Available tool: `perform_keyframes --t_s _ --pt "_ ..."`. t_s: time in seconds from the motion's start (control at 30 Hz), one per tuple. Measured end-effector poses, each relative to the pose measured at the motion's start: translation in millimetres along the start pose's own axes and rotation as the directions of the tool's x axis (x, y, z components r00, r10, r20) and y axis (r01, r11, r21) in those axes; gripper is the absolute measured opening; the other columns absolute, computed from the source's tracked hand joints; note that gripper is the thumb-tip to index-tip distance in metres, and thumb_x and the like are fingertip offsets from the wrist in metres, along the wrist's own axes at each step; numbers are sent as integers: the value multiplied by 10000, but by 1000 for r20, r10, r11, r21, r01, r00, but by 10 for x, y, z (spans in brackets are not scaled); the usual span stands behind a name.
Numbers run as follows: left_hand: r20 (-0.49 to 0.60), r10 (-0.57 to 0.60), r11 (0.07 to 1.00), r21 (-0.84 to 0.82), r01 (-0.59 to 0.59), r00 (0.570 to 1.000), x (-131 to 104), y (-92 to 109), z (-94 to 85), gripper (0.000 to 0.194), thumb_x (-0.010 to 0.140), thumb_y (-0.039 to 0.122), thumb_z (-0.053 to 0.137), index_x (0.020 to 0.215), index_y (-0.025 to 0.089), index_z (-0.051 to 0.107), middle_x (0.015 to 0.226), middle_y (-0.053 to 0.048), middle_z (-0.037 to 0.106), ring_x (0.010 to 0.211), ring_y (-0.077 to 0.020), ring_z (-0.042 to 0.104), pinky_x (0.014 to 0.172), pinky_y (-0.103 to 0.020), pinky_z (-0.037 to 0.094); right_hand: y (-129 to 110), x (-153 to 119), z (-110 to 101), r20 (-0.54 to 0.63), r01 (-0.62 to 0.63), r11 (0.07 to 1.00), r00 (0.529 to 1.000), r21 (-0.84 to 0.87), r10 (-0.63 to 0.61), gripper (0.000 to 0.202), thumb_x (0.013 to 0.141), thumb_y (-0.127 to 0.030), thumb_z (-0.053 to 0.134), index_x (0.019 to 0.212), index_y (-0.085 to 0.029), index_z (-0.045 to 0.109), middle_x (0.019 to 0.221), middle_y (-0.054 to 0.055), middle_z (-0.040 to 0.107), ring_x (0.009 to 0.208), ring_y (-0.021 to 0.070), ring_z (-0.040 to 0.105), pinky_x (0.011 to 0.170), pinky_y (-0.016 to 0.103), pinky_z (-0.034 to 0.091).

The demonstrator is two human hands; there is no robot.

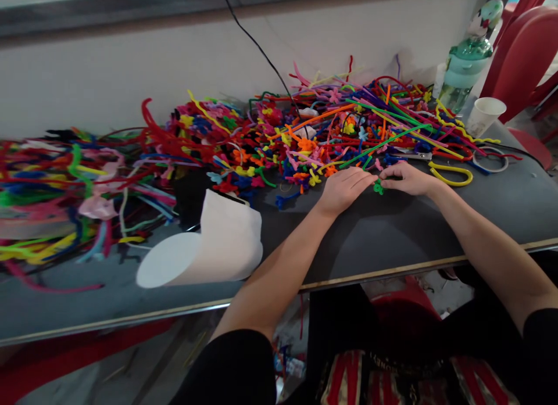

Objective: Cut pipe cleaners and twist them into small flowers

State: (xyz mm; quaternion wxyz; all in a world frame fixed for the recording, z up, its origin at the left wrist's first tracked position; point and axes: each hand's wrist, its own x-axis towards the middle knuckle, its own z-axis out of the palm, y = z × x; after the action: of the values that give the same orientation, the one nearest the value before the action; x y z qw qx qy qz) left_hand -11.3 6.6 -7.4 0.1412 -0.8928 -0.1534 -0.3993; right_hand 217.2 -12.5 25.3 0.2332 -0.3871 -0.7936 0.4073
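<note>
A small green pipe-cleaner piece [378, 187], looped like a little flower, sits between my two hands just above the dark tabletop. My left hand [346, 190] has its fingers together, the tips meeting the green piece from the left. From the right, my right hand [406, 179] pinches the same piece between thumb and forefinger. Right behind my hands spreads a big heap of colourful pipe cleaners [344, 123], mixed with many small twisted flowers. Beside my right wrist lie yellow-handled scissors [451, 175].
A rolled white sheet [231, 242] lies left of my left forearm. Farther left is another pile of pipe cleaners [65, 190]. At the right end stand a paper cup [486, 115], a green bottle [462, 74] and a roll of tape [490, 160]. A black cable [257, 42] hangs into the heap.
</note>
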Motion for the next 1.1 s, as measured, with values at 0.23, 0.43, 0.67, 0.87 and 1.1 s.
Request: perform_keyframes --t_s 0.23,0.43,0.67,0.87,1.1 --pt "39 71 997 -17 -71 997 49 -1 -38 196 975 178 495 1070 280 633 1075 -17 697 1032 -143 632 907 -291 512 -17 -12 1 87 3 995 996 100 -12 345 800 -469 633 865 -138 706 821 41 681 762 146 571 737 292 424" --pt "88 -37 994 -98 45 995 -4 12 48 131 951 345 546 964 292 665 1048 -40 617 1116 -192 560 978 -357 470 -90 -42 9 194 -69 979 980 193 30 302 760 -435 700 857 -152 731 776 22 702 680 115 572 659 255 424" --pt "72 -87 983 -158 98 994 47 107 -39 114 905 316 587 857 255 671 1091 -75 529 1156 -256 477 996 -437 412 -93 -36 58 98 -65 989 994 135 52 311 733 -443 702 792 -139 727 665 2 653 560 82 487 533 230 344" --pt "108 -271 956 -83 280 957 138 109 -8 182 867 254 549 722 188 638 1048 -117 514 1057 -283 483 921 -481 416 -59 5 194 -314 -152 982 943 -110 111 253 705 -357 683 789 -132 764 520 -16 550 491 78 402 524 256 309" --pt "-26 -556 822 -166 545 831 98 149 223 278 824 294 619 581 170 568 984 -100 508 970 -249 479 877 -427 436 -192 19 326 -466 -203 840 882 -504 -66 165 695 -280 664 787 -199 774 730 54 707 688 180 594 632 292 371"
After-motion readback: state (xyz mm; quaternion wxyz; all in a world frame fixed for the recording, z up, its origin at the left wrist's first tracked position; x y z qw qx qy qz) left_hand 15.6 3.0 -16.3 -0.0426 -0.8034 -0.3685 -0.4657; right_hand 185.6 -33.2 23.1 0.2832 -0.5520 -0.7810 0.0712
